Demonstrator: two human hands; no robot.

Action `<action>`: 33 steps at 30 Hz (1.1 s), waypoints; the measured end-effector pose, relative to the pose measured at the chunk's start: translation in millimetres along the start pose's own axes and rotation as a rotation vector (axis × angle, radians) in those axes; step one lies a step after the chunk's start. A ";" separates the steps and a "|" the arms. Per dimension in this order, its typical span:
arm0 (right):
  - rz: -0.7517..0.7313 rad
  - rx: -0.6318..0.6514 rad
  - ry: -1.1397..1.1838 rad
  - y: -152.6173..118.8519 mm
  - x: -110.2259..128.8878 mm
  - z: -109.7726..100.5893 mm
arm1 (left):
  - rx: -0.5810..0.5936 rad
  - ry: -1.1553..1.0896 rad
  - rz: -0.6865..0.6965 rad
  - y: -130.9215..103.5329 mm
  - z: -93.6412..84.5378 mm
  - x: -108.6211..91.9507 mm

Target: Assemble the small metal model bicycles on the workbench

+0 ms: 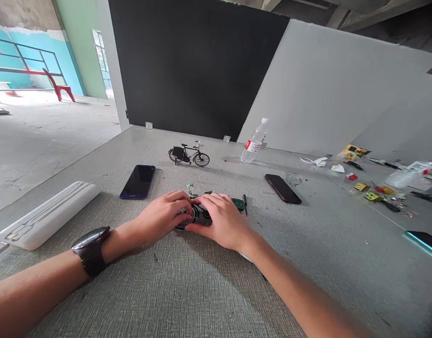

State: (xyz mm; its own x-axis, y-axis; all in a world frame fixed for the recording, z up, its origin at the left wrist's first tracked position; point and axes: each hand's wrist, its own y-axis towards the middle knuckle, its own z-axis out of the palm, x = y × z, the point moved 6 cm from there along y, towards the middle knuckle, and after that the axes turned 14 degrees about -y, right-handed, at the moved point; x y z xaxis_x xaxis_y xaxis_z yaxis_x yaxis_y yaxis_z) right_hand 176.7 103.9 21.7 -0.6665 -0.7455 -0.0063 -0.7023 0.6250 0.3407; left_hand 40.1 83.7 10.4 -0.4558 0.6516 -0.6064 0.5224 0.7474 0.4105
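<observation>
Between my hands, low over the grey table, is a small model bicycle point(182, 225) with a black spoked wheel, silver handlebars and green grips. My left hand point(168, 212) curls its fingers and thumb round the wheel at the left end. The bicycle's middle is gripped by my right hand point(223, 220), its thumb reaching toward the same wheel and its palm covering much of the frame. A dark green part with a black bar point(239, 204) sticks out past my right fingers; whether it belongs to the bicycle I cannot tell.
A black model bicycle point(189, 154) stands upright behind my hands, left of a clear bottle point(253, 143). Phones lie at left point(138, 181) and right point(282, 188). A long white device point(49, 213) sits far left. Small parts and yellow pieces point(373, 196) are scattered at right.
</observation>
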 end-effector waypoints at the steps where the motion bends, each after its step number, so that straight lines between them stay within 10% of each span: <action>1: -0.002 0.004 0.002 -0.1 -0.6 0.4 | 0.020 0.035 0.002 -0.1 1.3 -0.4; 33: 0.005 0.084 0.268 0.6 -12.6 -0.1 | -0.086 0.016 -0.033 1.0 -0.5 0.8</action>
State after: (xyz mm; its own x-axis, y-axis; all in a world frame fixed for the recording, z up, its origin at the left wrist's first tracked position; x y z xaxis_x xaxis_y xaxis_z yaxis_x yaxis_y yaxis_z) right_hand 184.7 113.7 22.0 -0.5875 -0.7702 0.2481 -0.7252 0.6372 0.2607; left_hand 40.0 85.1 10.7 -0.4835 0.6278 -0.6100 0.4433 0.7765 0.4478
